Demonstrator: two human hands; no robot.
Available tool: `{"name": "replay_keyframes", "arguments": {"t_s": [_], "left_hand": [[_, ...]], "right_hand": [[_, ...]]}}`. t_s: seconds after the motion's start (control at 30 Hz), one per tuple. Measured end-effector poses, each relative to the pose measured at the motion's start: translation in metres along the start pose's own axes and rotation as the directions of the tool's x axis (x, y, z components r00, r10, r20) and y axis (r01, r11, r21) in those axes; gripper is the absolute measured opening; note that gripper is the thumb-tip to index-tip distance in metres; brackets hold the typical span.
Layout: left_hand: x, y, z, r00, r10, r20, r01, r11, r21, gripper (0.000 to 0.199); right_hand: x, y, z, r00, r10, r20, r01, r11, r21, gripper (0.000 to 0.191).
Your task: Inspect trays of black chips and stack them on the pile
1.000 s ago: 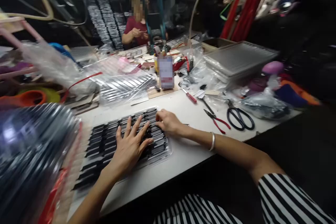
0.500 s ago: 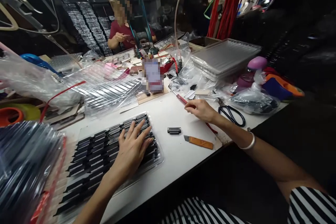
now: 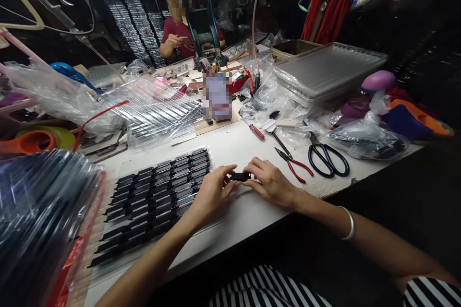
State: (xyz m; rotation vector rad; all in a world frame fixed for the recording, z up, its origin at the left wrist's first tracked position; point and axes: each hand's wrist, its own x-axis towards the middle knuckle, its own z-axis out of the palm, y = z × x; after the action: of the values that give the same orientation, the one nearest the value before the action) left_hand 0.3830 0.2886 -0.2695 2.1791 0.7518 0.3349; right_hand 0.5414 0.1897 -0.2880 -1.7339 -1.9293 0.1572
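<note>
A small black connector (image 3: 239, 176) is held between both hands, just above the white table. My left hand (image 3: 216, 186) pinches its left end with thumb and fingers. Its right end sits between the thumb and fingers of my right hand (image 3: 268, 180). Left of my hands lies a clear tray (image 3: 212, 153) filled with rows of black connectors (image 3: 158, 192). Red-handled pliers (image 3: 297, 165), dark-handled scissors (image 3: 328, 159) and a red screwdriver (image 3: 256, 131) rest beyond my right hand.
Clear plastic trays (image 3: 154, 110) and a phone (image 3: 218, 98) stand farther back. A lidded plastic box (image 3: 331, 69) and a bagged bundle (image 3: 370, 136) are at the right. Plastic-wrapped strips (image 3: 39, 216) fill the left. Another person's hand (image 3: 175, 41) shows across the table.
My left hand has left the tray and my right hand has come off the screwdriver area; both now grip the connector that lay on the table. The orange cutter is out of sight, while the pliers show.
</note>
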Motion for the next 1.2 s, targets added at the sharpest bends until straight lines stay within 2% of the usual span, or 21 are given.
{"name": "replay_keyframes", "arguments": {"t_s": [0.07,0.13,0.23,0.3,0.4,0.5,0.57,0.7,0.87,0.97,1.1,1.2], "left_hand": [[-0.002,0.004,0.002,0.988,-0.14,0.064,0.152,0.954,-0.257,0.025],[-0.005,0.006,0.0,0.972,-0.22,0.085,0.235,0.868,-0.437,0.024],[-0.012,0.005,-0.004,0.961,-0.273,0.04,0.249,0.796,-0.551,0.028],[-0.016,0.004,-0.007,0.962,-0.273,0.028,0.235,0.765,-0.599,0.027],[-0.019,0.002,-0.008,0.962,-0.272,0.019,0.213,0.705,-0.676,0.029],[-0.021,0.0,-0.005,0.96,-0.28,0.002,0.193,0.656,-0.729,0.033],[-0.021,-0.001,-0.004,0.959,-0.284,-0.007,0.183,0.636,-0.75,0.032],[-0.021,-0.005,-0.001,0.965,-0.264,0.002,0.166,0.603,-0.78,0.026],[-0.022,-0.005,0.0,0.981,-0.191,-0.007,0.115,0.617,-0.779,0.022],[-0.024,-0.001,-0.001,0.983,-0.178,-0.036,0.096,0.674,-0.733,0.023],[-0.027,0.003,0.001,0.973,-0.172,-0.152,0.043,0.784,-0.619,0.023],[-0.03,0.005,0.004,0.954,-0.182,-0.238,0.021,0.832,-0.554,0.02]], "right_hand": [[-0.006,-0.002,-0.003,0.997,-0.009,-0.07,0.01,1.0,0.017,0.018],[-0.016,-0.001,-0.008,0.996,0.063,-0.065,-0.064,0.998,-0.012,0.025],[-0.034,0.004,-0.019,0.976,0.199,0.091,-0.186,0.973,-0.135,0.021],[-0.043,0.006,-0.026,0.954,0.214,0.209,-0.191,0.973,-0.127,0.019],[-0.046,0.001,-0.029,0.951,0.184,0.248,-0.202,0.978,0.046,0.014],[-0.036,-0.01,-0.02,0.964,0.182,0.192,-0.232,0.931,0.282,0.012],[-0.027,-0.017,-0.012,0.977,0.164,0.138,-0.207,0.888,0.41,0.013],[-0.015,-0.025,0.001,0.982,0.173,0.074,-0.187,0.86,0.475,0.01],[-0.01,-0.025,0.007,0.966,0.242,0.087,-0.257,0.881,0.397,0.031],[-0.01,-0.025,0.012,0.974,0.224,0.035,-0.224,0.923,0.314,0.033],[-0.01,-0.027,0.023,0.991,0.072,-0.111,-0.064,0.995,0.078,0.036],[-0.009,-0.028,0.031,0.976,-0.038,-0.214,0.007,0.99,-0.143,0.041]]}}
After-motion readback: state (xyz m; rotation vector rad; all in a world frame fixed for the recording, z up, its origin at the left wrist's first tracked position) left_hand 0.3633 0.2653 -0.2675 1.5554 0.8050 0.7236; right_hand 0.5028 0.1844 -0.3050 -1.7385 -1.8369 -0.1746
